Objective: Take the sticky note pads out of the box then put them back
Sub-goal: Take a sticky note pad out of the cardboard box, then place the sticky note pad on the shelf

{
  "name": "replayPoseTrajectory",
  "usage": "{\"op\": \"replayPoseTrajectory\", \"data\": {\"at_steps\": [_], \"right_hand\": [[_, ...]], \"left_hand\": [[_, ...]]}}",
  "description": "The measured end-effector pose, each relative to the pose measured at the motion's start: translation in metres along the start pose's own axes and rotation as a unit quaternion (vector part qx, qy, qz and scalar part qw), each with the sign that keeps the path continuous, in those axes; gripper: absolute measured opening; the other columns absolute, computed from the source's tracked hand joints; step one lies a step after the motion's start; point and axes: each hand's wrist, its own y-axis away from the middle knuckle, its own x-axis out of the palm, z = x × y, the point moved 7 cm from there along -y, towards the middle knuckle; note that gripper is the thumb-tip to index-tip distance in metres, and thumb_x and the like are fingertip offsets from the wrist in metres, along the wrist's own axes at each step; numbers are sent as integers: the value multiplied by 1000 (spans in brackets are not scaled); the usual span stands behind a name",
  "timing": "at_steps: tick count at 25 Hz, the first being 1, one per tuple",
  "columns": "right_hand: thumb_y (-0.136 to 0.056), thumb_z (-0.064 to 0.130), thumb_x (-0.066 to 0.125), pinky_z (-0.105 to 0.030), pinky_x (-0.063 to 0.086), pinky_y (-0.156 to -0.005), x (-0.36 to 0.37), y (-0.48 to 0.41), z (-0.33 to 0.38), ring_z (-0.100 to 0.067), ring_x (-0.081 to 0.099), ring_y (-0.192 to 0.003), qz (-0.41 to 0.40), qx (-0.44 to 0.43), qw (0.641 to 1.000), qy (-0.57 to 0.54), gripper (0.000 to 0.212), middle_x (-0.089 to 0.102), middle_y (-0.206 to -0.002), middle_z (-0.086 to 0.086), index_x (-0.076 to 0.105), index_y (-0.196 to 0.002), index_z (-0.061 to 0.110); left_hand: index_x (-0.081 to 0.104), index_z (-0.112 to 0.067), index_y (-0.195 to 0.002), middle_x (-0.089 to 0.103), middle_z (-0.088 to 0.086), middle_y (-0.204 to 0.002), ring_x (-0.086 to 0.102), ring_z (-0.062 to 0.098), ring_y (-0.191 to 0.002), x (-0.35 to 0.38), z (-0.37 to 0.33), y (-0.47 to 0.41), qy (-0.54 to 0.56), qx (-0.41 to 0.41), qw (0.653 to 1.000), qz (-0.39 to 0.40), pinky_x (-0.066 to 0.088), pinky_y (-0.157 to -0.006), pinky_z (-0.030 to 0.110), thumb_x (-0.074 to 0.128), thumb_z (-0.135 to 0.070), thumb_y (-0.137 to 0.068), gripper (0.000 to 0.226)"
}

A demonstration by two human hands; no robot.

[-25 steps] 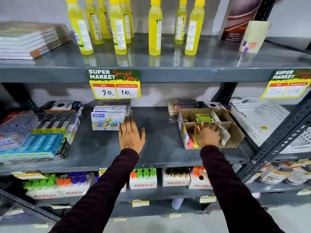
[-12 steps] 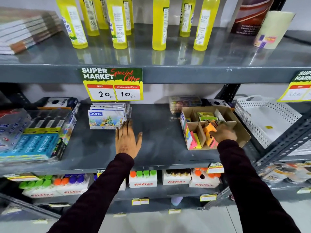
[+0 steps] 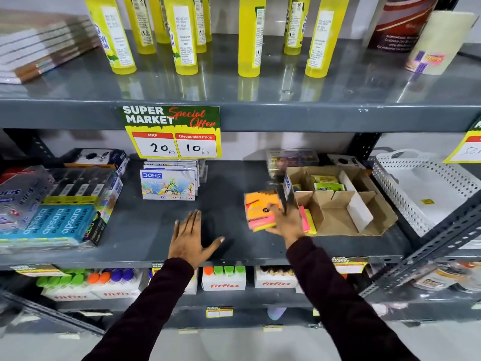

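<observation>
An open cardboard box [image 3: 364,220] with dividers sits on the middle shelf at the right. My right hand [image 3: 287,222] holds a small stack of sticky note pads [image 3: 260,209], orange on top with pink and yellow below, just left of the box and above the shelf. More pink and yellow pads [image 3: 308,220] stand in the box's front left compartment, and green pads [image 3: 326,182] lie in a rear one. My left hand [image 3: 190,239] rests flat on the grey shelf [image 3: 229,183], fingers spread, holding nothing.
Crayon boxes [image 3: 168,182] stand at the shelf's back left, pencil packs [image 3: 59,217] at the far left. A white perforated basket [image 3: 421,188] sits right of the box. Yellow bottles [image 3: 250,35] line the shelf above; a price sign [image 3: 171,131] hangs on its edge.
My right hand has lifted the stack of pads out of the box and carried it left, over the open shelf. The left hand has stayed flat on the shelf.
</observation>
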Motion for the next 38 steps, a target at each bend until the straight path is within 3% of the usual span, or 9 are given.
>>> {"op": "replayPoseTrajectory", "data": {"at_steps": [4, 8, 12, 15, 20, 25, 30, 35, 38], "right_hand": [[-94, 33, 49, -49, 48, -95, 13, 2, -23, -45, 55, -113, -79, -36, 987, 139, 44, 61, -118, -29, 49, -126, 2], [-93, 16, 51, -55, 41, -103, 15, 29, -4, -49, 44, -124, -202, -169, 889, 375, 51, 50, -133, -30, 39, -140, 0], [-88, 39, 58, -59, 35, -106, 38, 31, -11, -46, 48, -125, -173, -191, 845, 469, 64, 51, -135, -30, 45, -135, -2], [-82, 40, 63, -61, 40, -104, 40, 27, -6, -49, 53, -116, -173, -191, 834, 487, 65, 55, -127, -32, 50, -131, -1], [-71, 32, 71, -57, 48, -93, 46, 24, 10, -51, 59, -98, -192, -211, 814, 506, 57, 61, -106, -34, 58, -118, 2], [-75, 30, 72, -63, 40, -98, 44, 10, 8, -60, 52, -109, -188, -159, 836, 491, 45, 50, -124, -45, 62, -104, -3], [-62, 32, 79, -54, 53, -77, 41, 0, 17, -52, 62, -85, -198, -160, 824, 506, 50, 63, -93, -40, 62, -93, -2], [-56, 55, 77, -49, 50, -82, 51, 2, 39, -45, 63, -90, -180, -196, 829, 493, 79, 66, -93, -33, 59, -111, 1], [-52, 58, 76, -43, 53, -77, 94, -1, 61, -39, 65, -83, -178, -249, 808, 504, 74, 68, -87, -25, 64, -104, 6]], "left_hand": [[13, -5, -143, 18, 12, -153, 10, 19, -141, 12, 17, 11, -28, 1, 998, 56, -1, -112, 42, 10, -94, -54, 126], [2, -6, -144, 3, 11, -155, -1, 19, -141, 23, 22, 16, -79, 21, 992, 98, -7, -112, 42, 27, -94, -52, 130], [0, -5, -143, -6, 10, -153, -4, 20, -140, 28, 27, 17, -133, 61, 982, 121, -9, -112, 39, 45, -87, -53, 130], [16, 0, -141, 20, 19, -151, 17, 29, -139, 26, 31, 16, -135, 36, 981, 132, -4, -110, 38, 57, -78, -52, 125], [-2, -5, -140, -6, 10, -146, 8, 29, -140, 20, 22, 19, -124, 58, 987, 89, 4, -113, 43, 68, -46, -68, 108], [3, -4, -143, 3, 13, -153, 6, 27, -141, 26, 28, 17, -157, 50, 979, 119, 1, -112, 41, 60, -77, -55, 128], [11, -3, -142, 16, 17, -153, 14, 28, -140, 28, 31, 17, -158, 40, 979, 124, 8, -112, 44, 61, -80, -50, 130], [12, -3, -142, 16, 16, -152, 18, 29, -139, 26, 30, 16, -154, 42, 982, 102, 6, -111, 43, 62, -78, -51, 129], [12, -5, -143, 16, 14, -152, 21, 28, -138, 26, 31, 17, -119, 44, 987, 104, 5, -113, 42, 67, -72, -50, 127]]}}
